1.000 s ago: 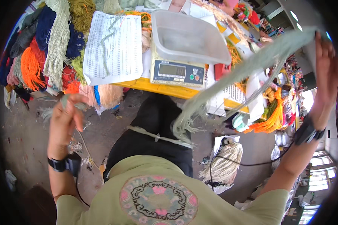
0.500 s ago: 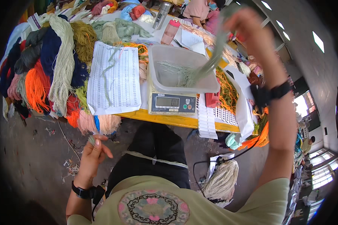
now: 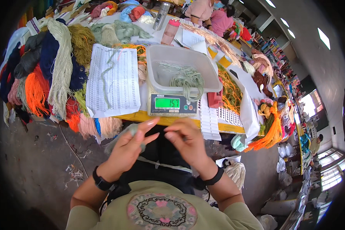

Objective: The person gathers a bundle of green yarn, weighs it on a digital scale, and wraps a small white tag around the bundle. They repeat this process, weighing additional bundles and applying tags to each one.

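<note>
Grey-green yarn lies in a loose heap in the translucent plastic tub, a few strands hanging over its front wall. The tub sits on a digital scale whose display is lit green. In front of the table edge, my left hand is closed on more grey-green yarn, blurred and partly hidden by the fingers, with index finger and thumb extended. Close beside it, my right hand has its fingers bent and thumb apart, nothing visible between them.
A printed sheet with a strand on it lies left of the scale, beside heaped colourful skeins. A red box-like object stands right of the scale. Behind are a pink-lidded bottle and a steel flask. Two people sit across the table.
My right hand has come down from the upper right and let go of the yarn, now heaped in the tub. My left hand has moved up and right. The scale display has lit green.
</note>
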`<state>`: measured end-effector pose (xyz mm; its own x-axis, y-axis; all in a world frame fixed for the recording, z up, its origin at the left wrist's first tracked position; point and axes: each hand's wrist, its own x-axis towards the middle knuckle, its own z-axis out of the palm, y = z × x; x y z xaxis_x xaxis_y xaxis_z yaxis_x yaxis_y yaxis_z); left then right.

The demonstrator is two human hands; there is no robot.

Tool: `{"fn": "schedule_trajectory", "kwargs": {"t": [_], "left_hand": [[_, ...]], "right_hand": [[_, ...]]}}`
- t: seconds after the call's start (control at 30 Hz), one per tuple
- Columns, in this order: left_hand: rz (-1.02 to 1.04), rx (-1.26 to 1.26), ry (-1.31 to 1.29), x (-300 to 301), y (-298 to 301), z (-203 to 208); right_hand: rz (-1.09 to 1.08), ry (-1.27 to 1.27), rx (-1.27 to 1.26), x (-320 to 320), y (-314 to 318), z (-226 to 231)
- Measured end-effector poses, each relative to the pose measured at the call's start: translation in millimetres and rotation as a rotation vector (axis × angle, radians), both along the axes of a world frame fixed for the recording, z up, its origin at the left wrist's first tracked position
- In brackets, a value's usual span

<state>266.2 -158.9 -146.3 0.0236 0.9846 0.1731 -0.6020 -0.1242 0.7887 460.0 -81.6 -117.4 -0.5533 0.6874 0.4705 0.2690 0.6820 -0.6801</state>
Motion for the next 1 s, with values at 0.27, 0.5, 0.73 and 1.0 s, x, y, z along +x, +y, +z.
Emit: {"fn": "schedule_trajectory", "kwargs": {"t": [0.27, 0.5, 0.73, 1.0], "left_hand": [[-0.109, 0.092, 0.154, 17, 13, 6], [-0.05, 0.01, -0.016, 16, 10, 8], [-0.036, -0.031, 0.137, 22, 13, 6], [0.052, -0.01, -0.031, 18, 12, -1]], "right_hand": [[0.09, 0.211, -0.522, -21, -25, 4], [0.106, 0.382, -0.489, -17, -23, -6], [-0.036, 0.177, -0.325, -20, -23, 2], [0.045, 0.246, -0.172, -23, -18, -6]]}}
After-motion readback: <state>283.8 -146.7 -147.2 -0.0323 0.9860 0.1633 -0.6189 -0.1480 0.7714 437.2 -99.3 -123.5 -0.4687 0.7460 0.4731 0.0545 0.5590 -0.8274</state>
